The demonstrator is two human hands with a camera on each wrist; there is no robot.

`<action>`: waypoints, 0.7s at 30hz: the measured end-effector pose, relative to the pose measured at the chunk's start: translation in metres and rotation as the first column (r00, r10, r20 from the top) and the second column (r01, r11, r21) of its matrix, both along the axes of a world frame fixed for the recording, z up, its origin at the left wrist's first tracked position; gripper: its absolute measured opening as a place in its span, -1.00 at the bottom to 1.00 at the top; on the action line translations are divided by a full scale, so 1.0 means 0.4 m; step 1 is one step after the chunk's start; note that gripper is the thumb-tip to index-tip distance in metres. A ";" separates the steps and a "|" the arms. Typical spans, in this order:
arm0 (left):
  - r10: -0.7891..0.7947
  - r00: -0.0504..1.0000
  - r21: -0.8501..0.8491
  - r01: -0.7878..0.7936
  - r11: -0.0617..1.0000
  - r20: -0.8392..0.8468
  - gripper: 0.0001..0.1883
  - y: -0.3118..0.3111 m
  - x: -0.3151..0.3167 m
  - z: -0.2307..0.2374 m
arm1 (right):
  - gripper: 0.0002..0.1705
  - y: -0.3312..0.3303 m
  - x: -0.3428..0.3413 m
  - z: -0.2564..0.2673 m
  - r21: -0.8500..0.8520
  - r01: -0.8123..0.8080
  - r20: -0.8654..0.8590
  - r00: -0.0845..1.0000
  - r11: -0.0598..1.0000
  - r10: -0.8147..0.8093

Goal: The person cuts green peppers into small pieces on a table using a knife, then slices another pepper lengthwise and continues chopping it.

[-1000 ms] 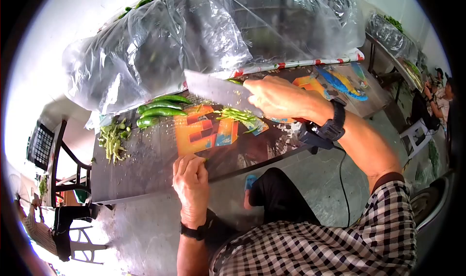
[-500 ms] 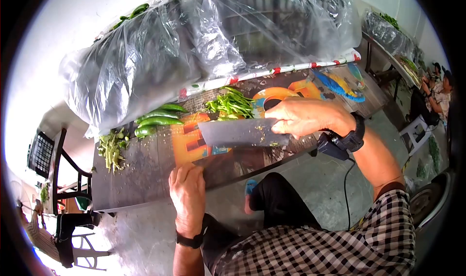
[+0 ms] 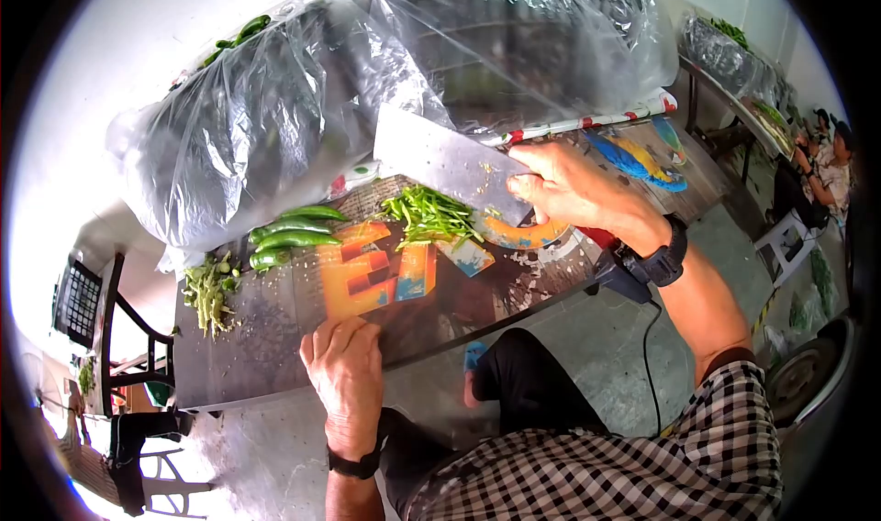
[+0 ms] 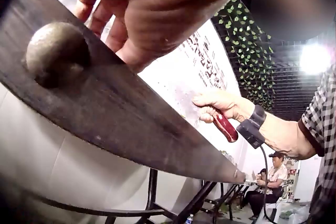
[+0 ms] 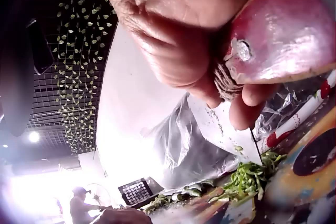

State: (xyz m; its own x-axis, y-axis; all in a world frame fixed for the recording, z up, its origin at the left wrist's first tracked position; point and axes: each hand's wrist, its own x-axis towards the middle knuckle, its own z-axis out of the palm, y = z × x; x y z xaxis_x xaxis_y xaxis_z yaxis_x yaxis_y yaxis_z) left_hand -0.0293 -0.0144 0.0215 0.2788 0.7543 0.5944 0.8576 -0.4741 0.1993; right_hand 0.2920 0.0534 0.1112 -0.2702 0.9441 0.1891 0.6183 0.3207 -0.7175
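My right hand (image 3: 587,191) grips a cleaver (image 3: 440,159) by its red handle (image 4: 226,127). Its broad blade is tilted up over the back of the table, with small bits stuck near the heel. Just below the blade lies a pile of sliced green chili (image 3: 427,216), also visible beside the blade in the right wrist view. At the table's near edge rests my left hand (image 3: 344,374), fingers loosely bent on the tabletop, holding nothing that shows. Several whole green chilies (image 3: 295,235) lie left of the slices.
A heap of cut stems and scraps (image 3: 209,293) sits at the table's left end. Clear plastic sheeting (image 3: 275,136) covers a bulky dark thing along the back. A cable (image 3: 650,365) hangs from my right wrist. Another person (image 3: 830,168) sits at the far right.
The cleaver came down in front of the sliced chili, then rose back over it, its blade tilting up. The slices lie looser and more spread. My left hand shifted slightly left along the edge.
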 end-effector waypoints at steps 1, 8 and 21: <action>0.016 1.000 -0.006 -0.016 1.000 -0.005 -0.83 -0.001 0.001 0.002 | -0.81 -0.010 -0.002 0.008 -0.015 -0.020 0.012 1.000 1.000 0.020; 0.004 0.996 -0.049 0.001 0.999 0.087 -0.80 -0.003 -0.008 -0.010 | -0.80 -0.039 -0.019 0.003 -0.089 0.041 0.034 0.999 0.995 -0.038; -0.073 0.969 -0.010 0.078 0.997 0.238 -0.85 0.019 -0.007 -0.032 | -0.81 -0.059 -0.166 -0.073 0.204 -0.308 0.173 0.946 0.929 0.275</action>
State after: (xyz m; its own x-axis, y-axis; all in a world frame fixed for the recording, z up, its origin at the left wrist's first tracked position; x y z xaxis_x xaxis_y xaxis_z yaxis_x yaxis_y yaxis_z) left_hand -0.0322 -0.0067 0.0086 0.1882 0.7484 0.6359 0.7468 -0.5296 0.4023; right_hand 0.2256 0.0297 0.0819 -0.5659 0.7564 0.3282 0.5610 0.6449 -0.5191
